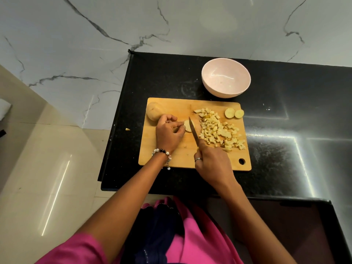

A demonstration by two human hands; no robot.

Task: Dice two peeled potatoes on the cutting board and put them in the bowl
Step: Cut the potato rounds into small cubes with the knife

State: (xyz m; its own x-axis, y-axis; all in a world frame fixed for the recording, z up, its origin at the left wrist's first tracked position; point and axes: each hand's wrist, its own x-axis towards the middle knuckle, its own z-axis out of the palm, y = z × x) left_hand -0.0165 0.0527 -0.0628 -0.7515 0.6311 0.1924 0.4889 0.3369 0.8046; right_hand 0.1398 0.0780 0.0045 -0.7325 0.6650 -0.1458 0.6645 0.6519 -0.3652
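Black counter, wooden board point(167, 157). My left hand point(168, 133) pinches the potato piece point(188, 126). Right hand point(214, 162) grips the knife point(194, 132), blade beside it.

**What the view hides**

The knife point(194, 133) handle is buried inside the right hand point(213, 162), so only the blade shows. The left hand point(168, 133) covers most of the potato piece point(188, 125) it holds; just its right end peeks out beside the blade. The whole potato point(153, 110) is partly hidden behind the left fingers. The table point(285, 111) runs off the right edge. A white object point(3, 109) at the left edge is cut off and cannot be identified.
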